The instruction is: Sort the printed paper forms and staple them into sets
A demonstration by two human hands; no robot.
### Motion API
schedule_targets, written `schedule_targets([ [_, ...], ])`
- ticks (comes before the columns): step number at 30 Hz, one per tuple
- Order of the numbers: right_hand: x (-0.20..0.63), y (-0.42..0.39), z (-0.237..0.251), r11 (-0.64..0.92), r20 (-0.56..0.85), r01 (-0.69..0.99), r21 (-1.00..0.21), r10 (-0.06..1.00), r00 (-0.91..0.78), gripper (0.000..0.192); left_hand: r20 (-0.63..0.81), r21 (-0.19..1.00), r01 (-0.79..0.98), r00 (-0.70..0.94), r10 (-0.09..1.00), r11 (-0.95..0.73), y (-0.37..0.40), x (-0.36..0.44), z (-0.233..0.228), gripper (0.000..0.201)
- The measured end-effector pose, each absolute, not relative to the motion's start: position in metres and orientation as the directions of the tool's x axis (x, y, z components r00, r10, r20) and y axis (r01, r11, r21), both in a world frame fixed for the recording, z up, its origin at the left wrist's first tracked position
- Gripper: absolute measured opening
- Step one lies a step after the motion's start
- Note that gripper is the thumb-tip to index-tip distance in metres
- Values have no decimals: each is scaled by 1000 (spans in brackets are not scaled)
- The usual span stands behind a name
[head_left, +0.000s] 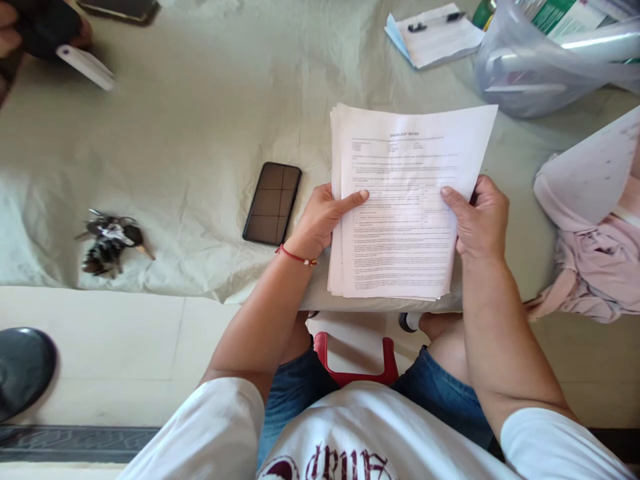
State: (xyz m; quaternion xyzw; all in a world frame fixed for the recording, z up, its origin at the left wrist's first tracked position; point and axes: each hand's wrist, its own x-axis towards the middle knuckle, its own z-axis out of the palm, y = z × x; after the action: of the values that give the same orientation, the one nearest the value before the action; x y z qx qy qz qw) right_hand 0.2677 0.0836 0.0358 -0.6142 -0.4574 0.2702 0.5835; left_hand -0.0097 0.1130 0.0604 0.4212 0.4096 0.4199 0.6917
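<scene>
A stack of printed paper sheets is held up between both hands over the near edge of the table, its sheets slightly fanned at the left. My left hand grips the left side, thumb on the printed face and fingers hidden behind. On the right side, my right hand pinches the stack the same way, thumb on top. Small print covers the top sheet under a heading. Just left of my left hand lies a dark smartphone, face up.
A bunch of keys lies at the left of the cloth-covered table. At the back right are a pen on folded papers and a translucent plastic bag. Pink cloth sits at the right. Another person's hand shows top left.
</scene>
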Motion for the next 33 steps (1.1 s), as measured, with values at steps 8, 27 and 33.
schedule_targets([
  [8, 261, 82, 25, 95, 193, 232, -968, 875, 443, 43, -200, 927, -246, 317, 927, 284, 114, -11, 55, 54],
  [27, 262, 66, 76, 36, 8, -144, -989, 983, 185, 46, 160, 961, -263, 297, 942, -80, 114, -5, 73, 57],
  [33, 256, 64, 100, 397, 328, -126, -909, 867, 374, 32, 312, 946, -205, 360, 879, -252, 112, -13, 80, 43],
])
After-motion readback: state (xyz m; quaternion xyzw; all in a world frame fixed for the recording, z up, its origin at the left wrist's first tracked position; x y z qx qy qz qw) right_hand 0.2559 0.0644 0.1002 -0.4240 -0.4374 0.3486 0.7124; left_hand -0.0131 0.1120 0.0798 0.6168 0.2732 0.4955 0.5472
